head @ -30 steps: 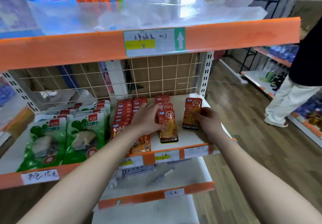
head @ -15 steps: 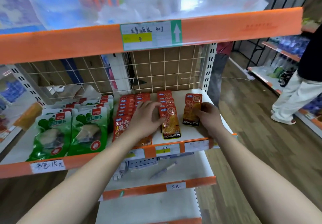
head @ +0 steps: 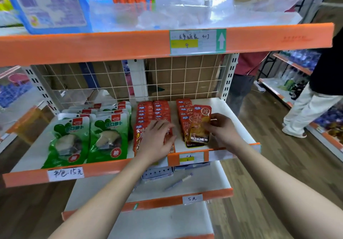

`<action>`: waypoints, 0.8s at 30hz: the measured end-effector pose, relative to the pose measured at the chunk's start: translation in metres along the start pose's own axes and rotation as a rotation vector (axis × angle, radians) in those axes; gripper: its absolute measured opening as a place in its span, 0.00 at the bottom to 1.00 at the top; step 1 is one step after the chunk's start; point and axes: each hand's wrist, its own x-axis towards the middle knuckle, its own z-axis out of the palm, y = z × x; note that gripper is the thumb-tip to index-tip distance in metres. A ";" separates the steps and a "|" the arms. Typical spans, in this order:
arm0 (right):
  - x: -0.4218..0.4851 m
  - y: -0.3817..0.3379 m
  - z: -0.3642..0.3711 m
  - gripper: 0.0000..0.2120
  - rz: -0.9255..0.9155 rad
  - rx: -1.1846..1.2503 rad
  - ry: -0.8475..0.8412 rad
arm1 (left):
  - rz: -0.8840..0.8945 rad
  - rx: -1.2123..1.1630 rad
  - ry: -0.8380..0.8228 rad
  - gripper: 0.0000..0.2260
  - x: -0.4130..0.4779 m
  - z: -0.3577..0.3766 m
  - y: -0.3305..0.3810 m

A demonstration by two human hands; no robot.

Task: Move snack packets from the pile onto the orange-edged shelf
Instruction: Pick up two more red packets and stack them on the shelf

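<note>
— One snack packet (head: 199, 125) is being handled; where is it seen?

— It is held by the right hand (head: 221, 131), pinched at its right side between curled fingers and thumb. It is laid over the front of the orange row (head: 182, 106), close to the front edge of the orange-edged shelf (head: 115, 166) and toward that shelf's right end.

— What is changed from a second ago?

— The packet is no longer kept apart on the bare shelf nearer the right edge. It is now brought in against the row, and the foremost packet there is overlapped by it. The left hand (head: 157, 140) is no longer set at the front of that row. It is now rested on the red packets (head: 152, 108) of the neighbouring row toward the left edge, with its fingers nearly straight and spread and nothing gripped.

— What is meant by that for the task?

— The placement is judged to be almost finished: the packet is on its row, and only the release is left. A little squaring may be needed, since the packet is seen slightly tilted against the ones beneath. No pile is shown in the view, so how many packets are left to be moved cannot be told.
</note>
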 end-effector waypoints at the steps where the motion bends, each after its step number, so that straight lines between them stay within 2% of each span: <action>1: -0.002 0.001 0.006 0.12 0.012 -0.024 -0.036 | 0.004 -0.002 -0.007 0.17 0.000 0.000 0.000; 4: -0.007 0.003 0.014 0.13 -0.015 -0.185 -0.085 | 0.001 -0.035 0.007 0.17 -0.001 0.000 -0.001; 8: -0.011 0.006 0.014 0.12 -0.091 -0.333 -0.049 | -0.017 -0.051 0.020 0.15 -0.002 0.000 -0.002; 11: -0.010 0.007 0.015 0.23 -0.089 -0.371 -0.007 | -0.020 -0.052 -0.003 0.15 -0.002 0.000 -0.002; 13: -0.011 0.006 0.016 0.26 -0.103 -0.417 -0.010 | -0.021 -0.066 -0.001 0.16 -0.001 0.000 -0.002; 18: -0.012 0.006 0.017 0.20 -0.167 -0.565 -0.088 | -0.016 -0.073 0.004 0.15 -0.002 0.001 -0.004; 24: -0.012 0.005 0.016 0.19 -0.150 -0.611 -0.093 | -0.012 -0.085 0.004 0.15 -0.001 0.005 -0.006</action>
